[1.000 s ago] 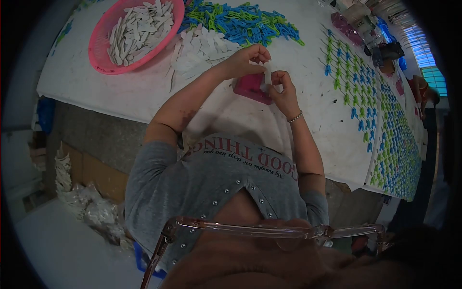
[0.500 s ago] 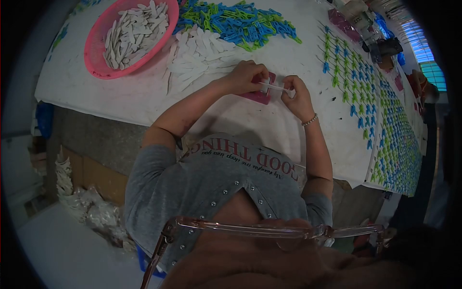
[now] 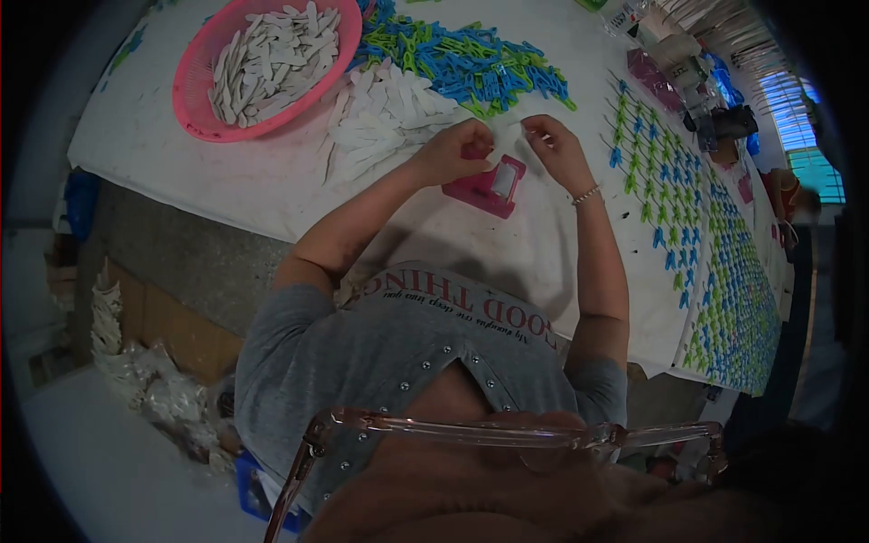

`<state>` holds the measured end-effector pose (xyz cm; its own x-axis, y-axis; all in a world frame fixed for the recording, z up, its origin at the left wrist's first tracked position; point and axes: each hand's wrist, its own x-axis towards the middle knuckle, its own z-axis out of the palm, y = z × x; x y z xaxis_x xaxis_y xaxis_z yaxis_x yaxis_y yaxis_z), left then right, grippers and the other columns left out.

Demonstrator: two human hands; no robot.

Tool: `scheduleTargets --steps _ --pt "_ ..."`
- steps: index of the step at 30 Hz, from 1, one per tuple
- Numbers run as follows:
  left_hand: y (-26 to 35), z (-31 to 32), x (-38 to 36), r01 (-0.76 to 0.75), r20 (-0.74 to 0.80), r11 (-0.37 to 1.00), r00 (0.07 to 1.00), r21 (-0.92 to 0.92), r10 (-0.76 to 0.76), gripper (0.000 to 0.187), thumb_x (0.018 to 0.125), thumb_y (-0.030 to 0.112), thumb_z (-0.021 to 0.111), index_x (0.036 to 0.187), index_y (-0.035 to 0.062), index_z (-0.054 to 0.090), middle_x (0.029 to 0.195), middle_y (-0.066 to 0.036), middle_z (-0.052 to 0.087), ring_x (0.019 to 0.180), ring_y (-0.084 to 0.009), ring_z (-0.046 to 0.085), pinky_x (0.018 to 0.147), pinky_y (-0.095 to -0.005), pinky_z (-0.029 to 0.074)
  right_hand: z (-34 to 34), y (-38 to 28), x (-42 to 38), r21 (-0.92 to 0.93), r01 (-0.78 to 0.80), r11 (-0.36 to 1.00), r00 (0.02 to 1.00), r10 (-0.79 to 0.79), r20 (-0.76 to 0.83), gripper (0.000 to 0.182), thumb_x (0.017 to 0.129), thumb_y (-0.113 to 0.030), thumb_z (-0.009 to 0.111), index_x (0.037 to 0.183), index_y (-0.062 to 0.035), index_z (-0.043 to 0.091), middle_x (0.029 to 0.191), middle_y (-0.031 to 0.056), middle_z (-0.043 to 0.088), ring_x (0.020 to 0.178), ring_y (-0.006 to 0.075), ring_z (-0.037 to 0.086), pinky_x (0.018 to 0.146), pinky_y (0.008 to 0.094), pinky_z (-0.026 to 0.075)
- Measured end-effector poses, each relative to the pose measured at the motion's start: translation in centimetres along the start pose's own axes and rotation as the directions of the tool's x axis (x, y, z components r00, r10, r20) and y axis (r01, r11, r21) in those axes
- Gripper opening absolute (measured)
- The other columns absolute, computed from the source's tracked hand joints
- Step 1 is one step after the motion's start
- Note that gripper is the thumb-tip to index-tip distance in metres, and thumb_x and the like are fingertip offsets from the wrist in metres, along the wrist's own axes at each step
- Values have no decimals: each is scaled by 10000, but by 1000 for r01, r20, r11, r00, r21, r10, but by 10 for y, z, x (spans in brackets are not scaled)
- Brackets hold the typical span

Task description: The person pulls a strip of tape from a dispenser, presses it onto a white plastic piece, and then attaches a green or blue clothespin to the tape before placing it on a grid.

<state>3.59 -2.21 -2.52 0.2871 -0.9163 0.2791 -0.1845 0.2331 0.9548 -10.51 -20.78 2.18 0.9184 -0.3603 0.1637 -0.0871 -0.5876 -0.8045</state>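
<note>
My left hand [image 3: 457,152] is closed in a pinch just beyond a pink tape dispenser [image 3: 471,188]; what its fingers hold, if anything, is hidden. My right hand [image 3: 554,149], with a beaded bracelet at the wrist, pinches what looks like a thin pale strip [image 3: 515,132] in the gap between the hands. The strip's outline is faint. The dispenser sits on the white-covered table, nearer my body than the fingertips. Left of my left hand lies a heap of flat white pieces [image 3: 385,118]. Blue and green clothespins [image 3: 489,68] are piled beyond both hands.
A pink basket [image 3: 195,113] of similar white pieces stands at the table's far left. On the right, rows of blue and green clothespins [image 3: 665,181] cover the white tabletop [image 3: 597,271]. Bags and dark items crowd the far right edge; another person [image 3: 792,197] is partly visible there.
Both hands have moved away from my body, off the dispenser, which now shows more fully. The white strip stretched between them earlier is now hard to see. The view has shifted slightly.
</note>
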Motion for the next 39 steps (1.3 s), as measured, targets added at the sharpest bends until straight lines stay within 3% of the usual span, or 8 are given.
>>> scheduleTargets --steps 2,4,7,11,17,23,28,39 --pt "-3 -13 -12 14 -25 999 1000 38 -13 313 732 70 709 976 72 513 869 10 547 784 -83 513 714 -245 432 19 7 19 -263 -6 965 1000 14 26 282 808 -30 577 1082 -95 592 909 88 618 838 201 598 754 310 490" --pt "-3 -21 -23 30 -51 997 998 74 -26 333 730 87 718 991 66 512 886 2 565 792 -90 532 726 -255 444 39 8 38 -667 63 742 993 -111 -30 177 823 -143 579 991 -113 624 917 135 619 867 291 609 727 392 515" --pt "1 -22 -37 40 -108 999 993 35 -36 327 732 76 717 987 74 512 884 10 555 779 -85 508 733 -244 423 54 24 61 -770 215 600 969 -228 93 168 820 -133 568 976 -86 608 867 138 602 834 326 601 691 425 501" --pt "2 -21 -47 115 -119 978 983 -172 -137 333 729 50 713 991 91 512 854 23 531 774 -74 496 711 -247 412 52 32 66 -789 116 604 983 -181 6 165 817 -196 598 936 -81 603 853 139 604 820 313 606 667 423 499" --pt "9 -18 -41 203 -66 891 966 -406 -250 333 744 9 689 1012 99 513 815 32 517 750 -60 494 646 -221 399 21 40 28 -594 8 805 957 -178 -227 235 784 -279 677 830 -60 604 766 114 612 681 252 613 604 354 489" --pt "16 -12 -32 173 -23 908 980 -380 -197 350 741 4 690 1025 95 508 795 35 517 739 -59 490 641 -212 390 8 8 -35 -49 -180 982 887 141 -441 208 805 -222 708 804 -42 604 666 3 578 576 82 531 548 242 430" --pt "26 -4 -29 151 -6 933 987 -325 -162 370 727 10 701 1029 87 503 824 35 516 772 -66 490 673 -227 389 21 -30 -77 509 97 855 943 85 -322 139 857 -6 622 968 -20 540 969 50 625 844 82 586 728 209 474" --pt "40 4 -31 80 59 993 995 -87 -75 370 722 3 684 1023 71 481 860 19 521 797 -77 498 704 -233 403 43 -49 -104 586 127 800 961 47 -272 220 825 67 622 990 -24 508 1080 86 607 918 90 579 785 206 476"
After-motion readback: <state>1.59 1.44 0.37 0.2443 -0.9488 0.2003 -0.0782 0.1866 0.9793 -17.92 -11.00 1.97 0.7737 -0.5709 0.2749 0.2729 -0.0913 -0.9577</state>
